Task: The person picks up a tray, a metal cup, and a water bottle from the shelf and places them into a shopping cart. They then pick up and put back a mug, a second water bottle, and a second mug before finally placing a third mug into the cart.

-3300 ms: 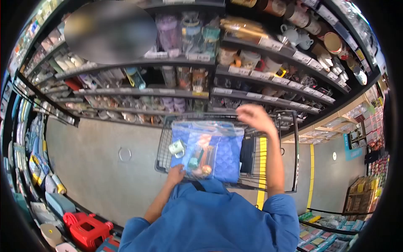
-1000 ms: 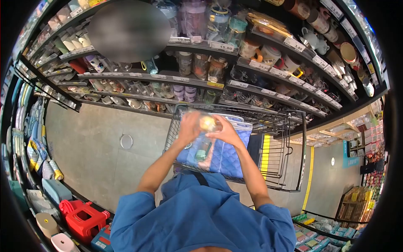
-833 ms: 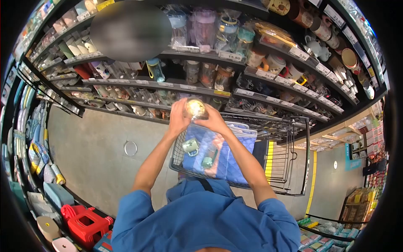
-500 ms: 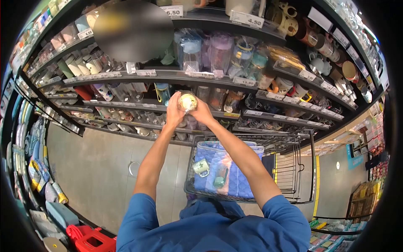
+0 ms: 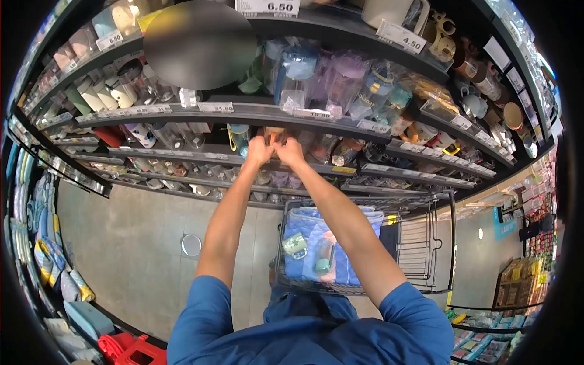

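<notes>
Both my arms reach forward to a middle shelf. My left hand and my right hand are close together, their fingers closed on the two sides of a bottle. Its upper part looks orange-brown between my hands, and the rest is hidden by my fingers. A blue bottle with a yellow strap stands just left of my left hand. Clear drinkware in wrapping stands right of my right hand.
A wire shopping cart stands below my right arm, holding a blue quilted item, a patterned mug and a green-lidded bottle. Above my hands, a shelf edge with price tags carries wrapped blue and purple bottles.
The bottle has moved forward, from in front of the shelves to the shelf level beneath the wrapped bottles. Both hands moved with it, and its round golden top no longer faces me.
</notes>
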A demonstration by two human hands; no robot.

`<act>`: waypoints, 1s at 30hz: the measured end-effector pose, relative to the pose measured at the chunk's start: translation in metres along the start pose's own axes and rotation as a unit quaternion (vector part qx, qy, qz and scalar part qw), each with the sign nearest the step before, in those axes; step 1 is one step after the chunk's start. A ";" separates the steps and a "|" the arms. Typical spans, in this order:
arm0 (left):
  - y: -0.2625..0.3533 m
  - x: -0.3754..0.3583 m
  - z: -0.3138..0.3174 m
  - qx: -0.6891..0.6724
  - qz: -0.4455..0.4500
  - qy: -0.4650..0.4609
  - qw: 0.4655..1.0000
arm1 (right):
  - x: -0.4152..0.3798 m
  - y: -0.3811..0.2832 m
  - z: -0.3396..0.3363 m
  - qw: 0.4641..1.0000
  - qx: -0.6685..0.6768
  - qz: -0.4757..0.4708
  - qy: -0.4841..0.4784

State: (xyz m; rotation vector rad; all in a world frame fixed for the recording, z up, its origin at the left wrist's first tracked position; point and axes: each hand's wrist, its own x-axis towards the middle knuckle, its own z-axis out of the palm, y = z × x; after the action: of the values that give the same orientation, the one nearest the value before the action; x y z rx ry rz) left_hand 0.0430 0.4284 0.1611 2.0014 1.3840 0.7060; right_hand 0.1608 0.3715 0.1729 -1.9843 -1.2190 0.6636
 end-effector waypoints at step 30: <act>-0.103 -0.393 0.319 -0.071 -0.323 -0.420 0.845 | -0.348 0.474 0.025 0.889 0.170 0.414 -0.094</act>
State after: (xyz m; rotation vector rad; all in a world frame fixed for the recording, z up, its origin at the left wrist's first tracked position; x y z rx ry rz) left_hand 0.0817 0.0298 -0.1655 1.2900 1.2439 -0.3486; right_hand 0.2516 -0.0811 -0.1917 -2.1126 -0.2426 1.4014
